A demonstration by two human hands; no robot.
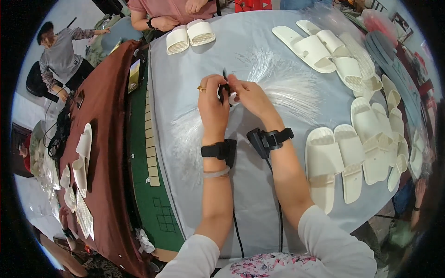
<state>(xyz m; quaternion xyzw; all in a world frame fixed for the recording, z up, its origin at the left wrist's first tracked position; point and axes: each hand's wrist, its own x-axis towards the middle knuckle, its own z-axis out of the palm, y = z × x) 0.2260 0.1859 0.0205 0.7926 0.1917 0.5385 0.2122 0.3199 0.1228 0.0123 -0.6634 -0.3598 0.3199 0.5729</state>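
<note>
My left hand (213, 104) is closed, its thumb and fingers around a small dark thing (224, 88) whose kind I cannot make out. Against it, the fingertips of my right hand (252, 98) are pinched together; what they grip is mostly hidden. Under both hands lies a bundle of thin, shiny white strands (294, 90), gathered narrow by the fingers. Its strands fan out on the far right side and also at the left beside my left forearm. Both wrists wear black straps with dark boxes.
Cream slippers (324, 153) lie in several pairs along the right of the grey-covered table (259, 208). Another pair (190, 38) stands at the far edge before a person in pink. Left are a green mat (162, 204) and a brown-covered table (104, 176). Cables trail from my wrists.
</note>
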